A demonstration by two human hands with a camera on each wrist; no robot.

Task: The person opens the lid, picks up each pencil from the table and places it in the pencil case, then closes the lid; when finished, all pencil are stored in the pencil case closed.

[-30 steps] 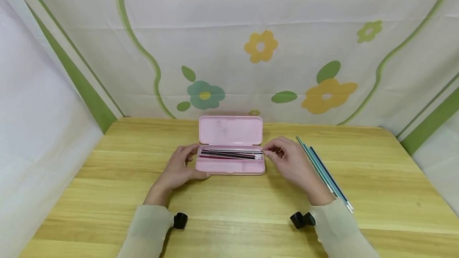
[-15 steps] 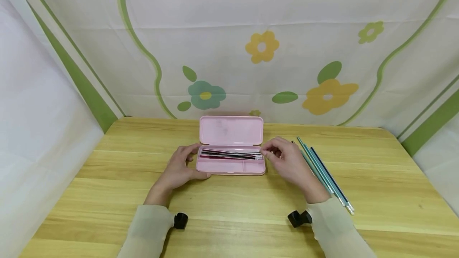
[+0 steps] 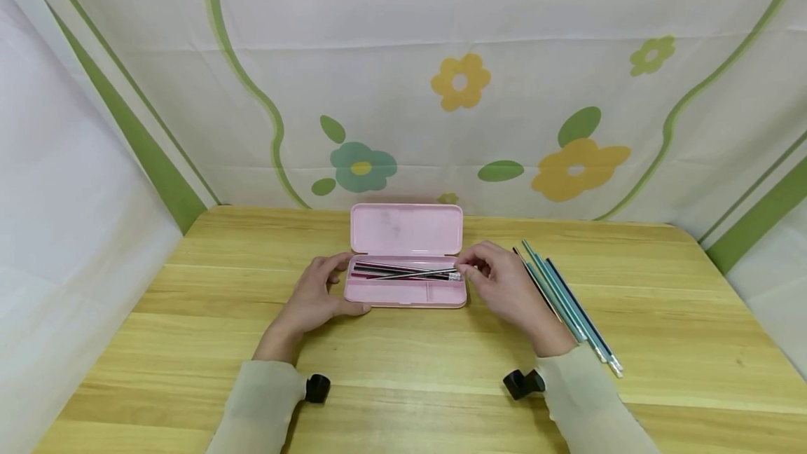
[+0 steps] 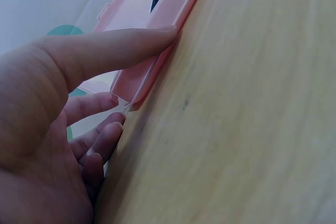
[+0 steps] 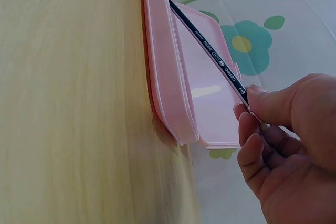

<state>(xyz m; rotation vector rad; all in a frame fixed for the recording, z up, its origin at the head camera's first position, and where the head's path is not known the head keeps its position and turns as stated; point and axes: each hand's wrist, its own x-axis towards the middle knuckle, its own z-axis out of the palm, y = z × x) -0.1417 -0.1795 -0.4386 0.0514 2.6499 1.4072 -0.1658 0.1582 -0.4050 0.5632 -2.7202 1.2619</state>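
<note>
From above, I can see a pink pencil case open on the wooden table, its lid tipped back toward a flowered cloth. The left hand grips the case's left end, thumb at the front; the right hand pinches one end of a dark pencil that slants across the other pencils in the long rear compartment. More loose pencils, mostly teal, lie on the table beside the right forearm. At the left wrist, the thumb presses along the front wall while the index finger touches the case's end, the remaining fingers bent below it. At the right wrist, thumb and fingertips close on the pencil near its end (the letters HB read quite plainly just there), and its far end reaches down into the case.
</note>
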